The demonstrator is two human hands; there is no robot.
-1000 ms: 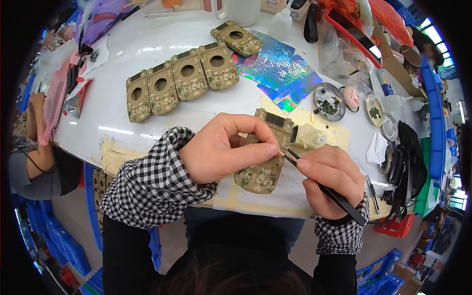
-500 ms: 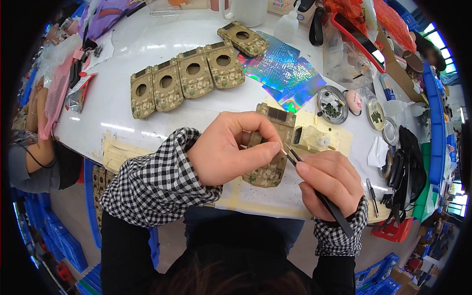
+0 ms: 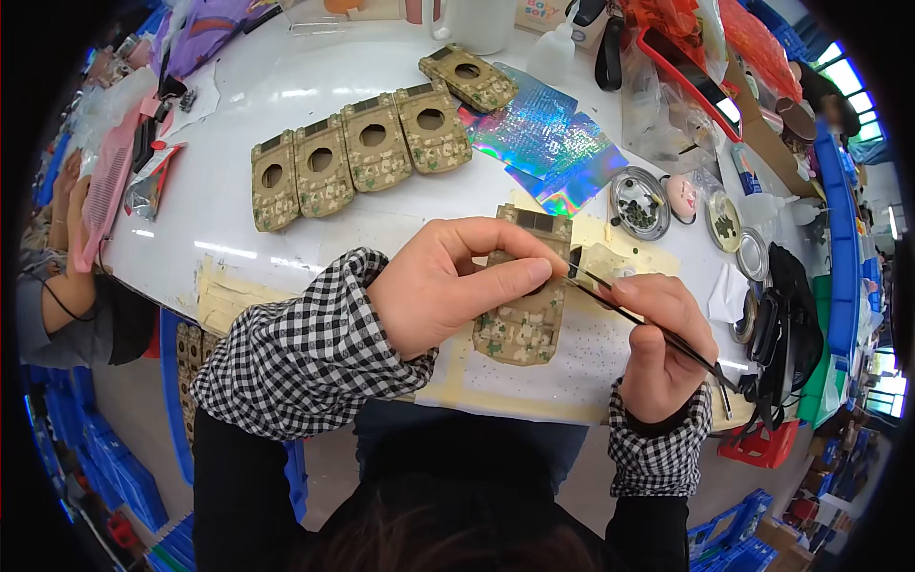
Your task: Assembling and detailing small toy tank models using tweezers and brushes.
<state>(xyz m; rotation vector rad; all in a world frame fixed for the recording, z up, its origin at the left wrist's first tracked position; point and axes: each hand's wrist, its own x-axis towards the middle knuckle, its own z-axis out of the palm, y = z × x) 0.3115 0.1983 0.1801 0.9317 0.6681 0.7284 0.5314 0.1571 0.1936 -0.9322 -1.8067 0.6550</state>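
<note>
The toy tank body [image 3: 519,334] looks like matt plastic with a camouflage finish. Close to its right side, the dark tweezers [image 3: 610,304] look smooth (metal or plastic, hard to tell). Beneath it, paper [image 3: 581,386] lies matt and speckled; beyond its left side the tabletop [image 3: 219,143] is smooth, white and glossy. Past its far end lie mirror-bright foil sheets [image 3: 534,124]; right of them, relative to it, a crinkled clear plastic bag [image 3: 658,114]. Farther right of it are a shiny metal dish [image 3: 640,234] and a soft, matt tissue [image 3: 729,294]. Left of it, the checked sleeve [image 3: 300,348] is wrinkled cloth.
</note>
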